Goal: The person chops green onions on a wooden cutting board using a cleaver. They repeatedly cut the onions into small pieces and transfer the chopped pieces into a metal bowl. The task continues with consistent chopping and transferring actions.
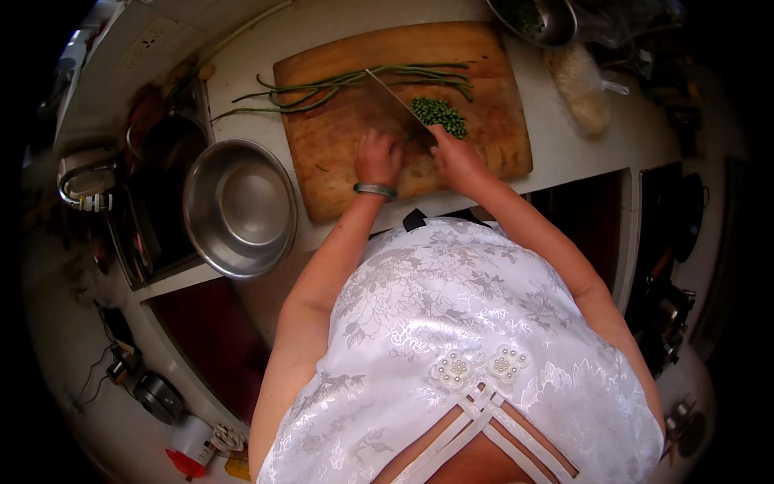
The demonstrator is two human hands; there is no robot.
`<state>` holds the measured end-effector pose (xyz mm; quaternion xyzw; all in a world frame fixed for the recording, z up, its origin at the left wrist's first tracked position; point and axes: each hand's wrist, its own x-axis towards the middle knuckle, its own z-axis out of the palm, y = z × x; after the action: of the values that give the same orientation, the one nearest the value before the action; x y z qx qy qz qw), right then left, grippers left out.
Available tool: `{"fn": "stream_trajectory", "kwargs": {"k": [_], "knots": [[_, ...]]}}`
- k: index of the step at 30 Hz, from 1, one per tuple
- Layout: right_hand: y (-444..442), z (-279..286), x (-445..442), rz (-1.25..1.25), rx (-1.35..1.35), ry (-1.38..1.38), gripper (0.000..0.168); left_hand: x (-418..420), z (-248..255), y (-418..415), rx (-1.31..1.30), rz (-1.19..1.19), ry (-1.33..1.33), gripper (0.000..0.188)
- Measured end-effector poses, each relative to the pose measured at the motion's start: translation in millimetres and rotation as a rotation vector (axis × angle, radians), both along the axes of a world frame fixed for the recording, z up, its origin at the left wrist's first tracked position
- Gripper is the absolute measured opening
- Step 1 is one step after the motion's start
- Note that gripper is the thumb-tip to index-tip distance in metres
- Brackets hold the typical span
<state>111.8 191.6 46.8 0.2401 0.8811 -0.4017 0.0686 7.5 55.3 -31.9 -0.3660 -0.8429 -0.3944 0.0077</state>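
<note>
My right hand (453,157) is closed around the handle of a kitchen knife (399,106), whose broad blade slants up and left over a wooden cutting board (496,115). Low on the board, just left of the blade, is my left hand (378,158), slightly blurred, with a bangle at its wrist; whether its fingers hold anything cannot be made out. A pile of finely chopped green beans (438,115) lies right of the blade. Several long green beans (314,88) stretch across the upper board, some ends past its left edge.
A steel basin (242,209) stands left of the board, beside a dark sink (169,151) with a faucet (78,181). At the upper right are a metal bowl (559,24) with chopped greens and a plastic bag of pale food (577,91). A stove area (665,242) lies right.
</note>
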Motion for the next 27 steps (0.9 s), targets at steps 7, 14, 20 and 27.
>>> {"fn": "stream_trajectory", "kwargs": {"k": [7,14,20,27], "knots": [[4,-4,14,0.013,-0.043,0.176,0.034,0,-3,0,0.013,0.015,0.002,0.006],[0,5,17,0.109,0.071,0.100,0.037,0,-6,2,-0.017,0.034,-0.010,0.005],[0,6,5,0.125,0.059,0.020,0.038,1,-5,4,0.010,0.041,0.011,0.006],[-1,1,2,-0.055,-0.099,0.041,0.035,0,4,-1,0.075,-0.027,-0.025,0.009]]}}
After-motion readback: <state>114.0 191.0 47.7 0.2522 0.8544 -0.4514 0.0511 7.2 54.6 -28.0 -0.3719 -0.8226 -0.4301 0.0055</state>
